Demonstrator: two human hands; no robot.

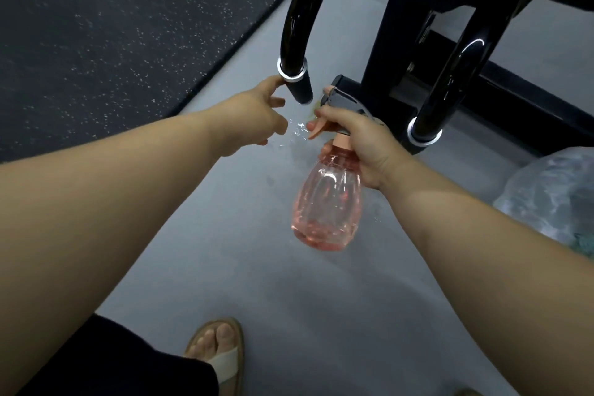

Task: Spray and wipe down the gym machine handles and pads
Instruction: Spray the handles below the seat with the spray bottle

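The left hand, fingers loosely spread, touches the glossy black curved machine handle with one fingertip; the right hand grips the pink translucent plastic spray bottle just beside it.

black trousers, tan sandal with cream strap.

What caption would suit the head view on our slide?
Right hand aims a pink spray bottle at the handle by the left hand.

Pink spray bottle — in right grip
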